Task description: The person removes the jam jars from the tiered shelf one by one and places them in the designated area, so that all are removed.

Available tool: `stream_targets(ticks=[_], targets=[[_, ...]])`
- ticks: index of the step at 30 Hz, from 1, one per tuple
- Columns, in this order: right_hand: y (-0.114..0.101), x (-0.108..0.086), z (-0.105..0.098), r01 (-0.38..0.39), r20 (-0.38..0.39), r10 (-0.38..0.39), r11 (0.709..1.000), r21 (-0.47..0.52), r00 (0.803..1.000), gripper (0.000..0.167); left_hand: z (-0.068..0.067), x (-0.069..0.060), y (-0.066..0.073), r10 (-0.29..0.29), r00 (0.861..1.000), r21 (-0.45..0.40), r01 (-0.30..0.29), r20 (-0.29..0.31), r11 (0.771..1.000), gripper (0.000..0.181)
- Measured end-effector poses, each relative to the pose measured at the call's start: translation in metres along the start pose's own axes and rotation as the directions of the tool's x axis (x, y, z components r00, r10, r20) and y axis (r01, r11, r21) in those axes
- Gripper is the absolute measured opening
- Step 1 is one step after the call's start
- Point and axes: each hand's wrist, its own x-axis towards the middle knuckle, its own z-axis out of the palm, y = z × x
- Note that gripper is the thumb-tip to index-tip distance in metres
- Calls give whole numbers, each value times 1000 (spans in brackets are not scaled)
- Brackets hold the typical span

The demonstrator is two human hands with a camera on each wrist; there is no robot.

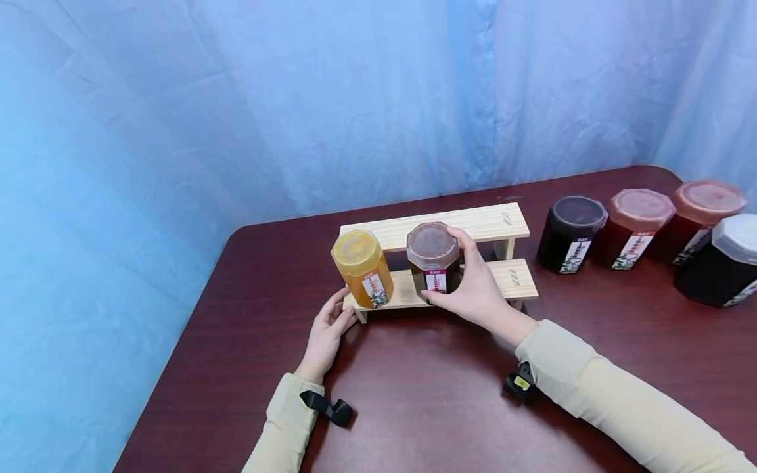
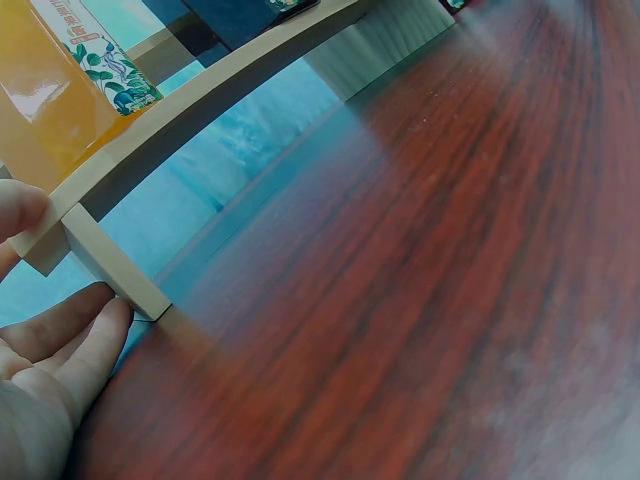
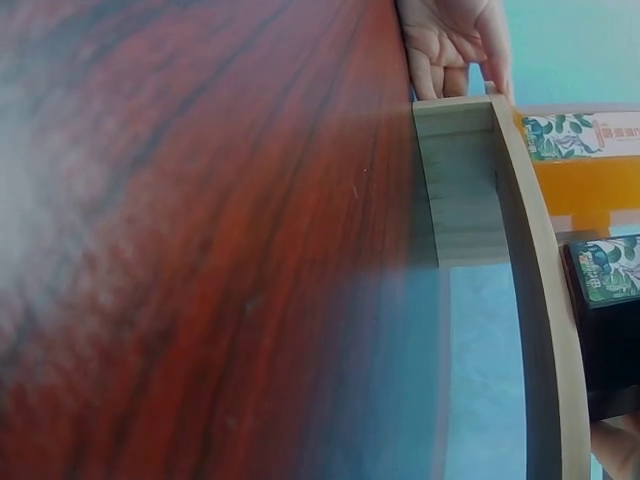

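Purple-labelled jar [image 1: 434, 257] is gripped by right hand [image 1: 476, 289], at lower tier of wooden rack [image 1: 473, 225]. Rack's left end is touched by left hand [image 1: 325, 335], fingers fairly straight. Placing beside yellow jar [image 1: 359, 266] seems in hand; next, level seating, then release is needed. Whether base rests fully on rack, cannot be told. White-lidded jar [image 1: 717, 261], right of rack, is cut off in head view.

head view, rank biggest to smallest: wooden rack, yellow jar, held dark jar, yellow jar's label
1. Wooden rack
2. Yellow jar and held dark jar: too alike to rank; the right hand partly covers the dark one
3. Yellow jar's label
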Motion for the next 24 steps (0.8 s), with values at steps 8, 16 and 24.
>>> stream_targets(ticks=[8,16,24], targets=[[2,-1,-1,-5,-6,5,1000,-8,1000,105,0,0,-1,5,1000,1,-5,6,1000,47],[4,-6,-5,29,-2,-29,1000,2,1000,104,1,-1,0,0,1000,-5,0,2,1000,47],[7,-12,-9,69,-7,-69,998,0,998,105,1,-2,1,-1,1000,-8,1,-1,1000,47]])
